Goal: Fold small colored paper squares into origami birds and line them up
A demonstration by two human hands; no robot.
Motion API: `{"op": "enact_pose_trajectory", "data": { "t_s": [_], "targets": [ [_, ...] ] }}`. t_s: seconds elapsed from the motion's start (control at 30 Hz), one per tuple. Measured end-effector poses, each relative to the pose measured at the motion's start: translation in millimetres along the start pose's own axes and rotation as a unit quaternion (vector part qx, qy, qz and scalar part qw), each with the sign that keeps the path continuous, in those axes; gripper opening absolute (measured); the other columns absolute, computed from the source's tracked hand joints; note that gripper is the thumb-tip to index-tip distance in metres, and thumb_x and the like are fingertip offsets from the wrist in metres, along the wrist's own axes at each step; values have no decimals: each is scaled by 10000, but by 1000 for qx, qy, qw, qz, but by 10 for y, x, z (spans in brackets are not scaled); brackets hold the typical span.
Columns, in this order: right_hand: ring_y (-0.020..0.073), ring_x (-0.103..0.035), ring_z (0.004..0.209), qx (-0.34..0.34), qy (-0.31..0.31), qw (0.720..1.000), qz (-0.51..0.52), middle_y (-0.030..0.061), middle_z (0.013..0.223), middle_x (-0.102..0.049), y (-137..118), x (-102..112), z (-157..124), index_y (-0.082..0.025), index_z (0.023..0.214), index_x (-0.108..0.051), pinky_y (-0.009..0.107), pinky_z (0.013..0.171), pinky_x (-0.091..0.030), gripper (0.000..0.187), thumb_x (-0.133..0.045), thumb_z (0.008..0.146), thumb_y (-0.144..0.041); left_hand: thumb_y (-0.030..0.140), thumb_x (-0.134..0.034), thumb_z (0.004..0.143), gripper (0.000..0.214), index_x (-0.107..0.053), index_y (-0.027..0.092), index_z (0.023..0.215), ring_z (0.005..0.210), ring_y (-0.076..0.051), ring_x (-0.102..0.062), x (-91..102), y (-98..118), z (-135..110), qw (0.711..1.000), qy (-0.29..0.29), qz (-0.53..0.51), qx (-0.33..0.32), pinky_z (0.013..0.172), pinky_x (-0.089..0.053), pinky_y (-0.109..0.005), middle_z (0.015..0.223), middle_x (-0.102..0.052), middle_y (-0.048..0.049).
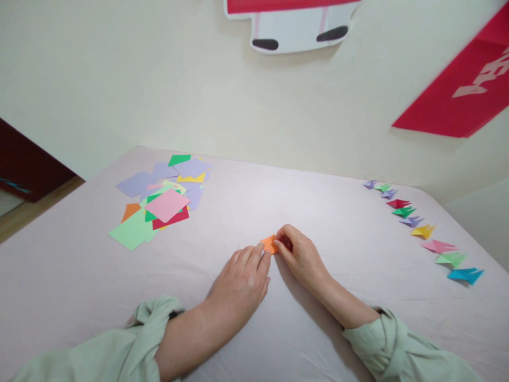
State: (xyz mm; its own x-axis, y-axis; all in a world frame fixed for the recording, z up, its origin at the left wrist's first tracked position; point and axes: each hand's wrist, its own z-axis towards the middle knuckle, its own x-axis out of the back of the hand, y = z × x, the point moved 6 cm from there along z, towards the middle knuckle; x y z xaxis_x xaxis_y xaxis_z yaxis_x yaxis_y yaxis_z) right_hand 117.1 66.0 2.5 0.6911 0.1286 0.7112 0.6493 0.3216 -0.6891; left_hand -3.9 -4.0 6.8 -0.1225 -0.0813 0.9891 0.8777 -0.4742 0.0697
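A small folded piece of orange paper [269, 244] lies on the cloth-covered table between my hands. My left hand [243, 273] rests palm down, its fingertips holding the paper's left and lower edge against the surface. At the paper's right edge, my right hand [297, 252] pinches it between thumb and forefinger, the other fingers curled in. Part of the paper is hidden under the fingertips. Something dark red shows inside the curl of my right hand, too small to make out.
Loose sheets of coloured paper overlap at the left, a pink sheet [167, 205] on top and a light green sheet [133, 232] nearest me. Along the right runs a row of several folded paper figures, a blue figure [466, 275] closest. A wall [302, 116] stands behind the table [246, 196].
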Motion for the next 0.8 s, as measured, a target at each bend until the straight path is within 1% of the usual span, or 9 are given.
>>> {"op": "enact_pose_trajectory", "data": {
  "t_s": [0.2,0.33,0.43,0.57,0.8],
  "targets": [
    [160,-498,658,-6,4,1000,-10,0,753,-577,-6,0,9,-215,827,-504,268,606,-366,53,-508,858,-173,218,-541,882,419,-500,131,1290,1141,-284,-544,1,-2,0,1000,1,2,2,942,-443,-425,1343,-561,-147],
    [160,-494,649,-3,10,1000,-22,0,740,-574,-15,-6,11,-215,813,-497,269,602,-361,57,-506,850,-173,220,-527,889,421,-495,142,1302,1144,-273,-533,-7,1,-4,1000,3,4,1,928,-441,-414,1381,-534,-141],
    [160,-497,647,-7,10,1000,-27,0,738,-576,-14,-13,10,-215,809,-494,269,601,-357,61,-507,844,-166,224,-527,889,451,-478,128,1327,1139,-274,-527,-8,6,-3,1000,0,6,-3,925,-440,-415,1400,-520,-136],
    [162,-507,660,-10,12,1000,-24,4,754,-582,-6,-12,7,-214,825,-492,270,608,-361,61,-506,837,-155,231,-536,886,446,-492,116,1314,1132,-278,-527,-4,6,5,1000,-5,7,-5,918,-444,-418,1383,-535,-135],
    [164,-507,663,-8,14,1000,-13,5,756,-571,14,-3,1,-215,834,-487,270,607,-372,63,-498,834,-153,238,-539,888,418,-507,133,1291,1140,-274,-538,8,0,15,1000,-9,5,-7,917,-446,-407,1351,-558,-142]
  ]
}}
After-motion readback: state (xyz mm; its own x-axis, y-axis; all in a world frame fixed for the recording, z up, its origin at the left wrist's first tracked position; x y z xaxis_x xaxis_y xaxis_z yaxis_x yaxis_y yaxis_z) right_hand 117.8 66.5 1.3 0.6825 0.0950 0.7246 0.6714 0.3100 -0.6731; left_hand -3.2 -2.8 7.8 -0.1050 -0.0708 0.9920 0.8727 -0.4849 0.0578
